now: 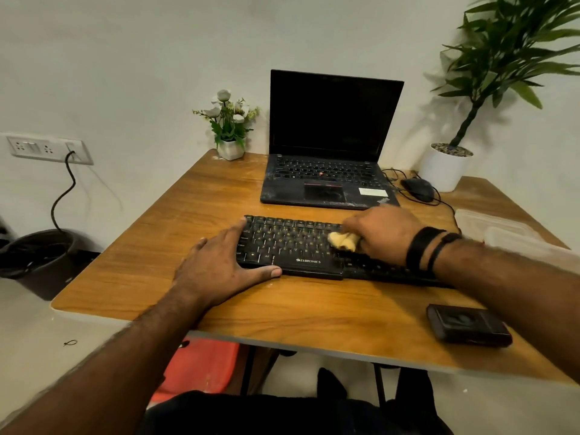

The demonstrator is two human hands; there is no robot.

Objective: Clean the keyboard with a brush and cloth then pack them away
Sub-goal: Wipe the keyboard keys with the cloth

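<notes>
Black Zebronics keyboard (295, 246) on wooden worktop (188, 215) | left hand (219, 265) flat, bracing keyboard's left end | right hand (376, 235) grips bunched yellow cloth (343, 240) mid-keyboard | risk: hard wiping could snag keycaps.

On the wooden table (175, 215) lies a black rectangular keyboard (292, 246) in front of an open black laptop (329, 142). The left hand (219, 265) lies flat on the keyboard's left end. The right hand (379, 233) grips a yellow crumpled cloth (342, 240) against the keys.
</notes>
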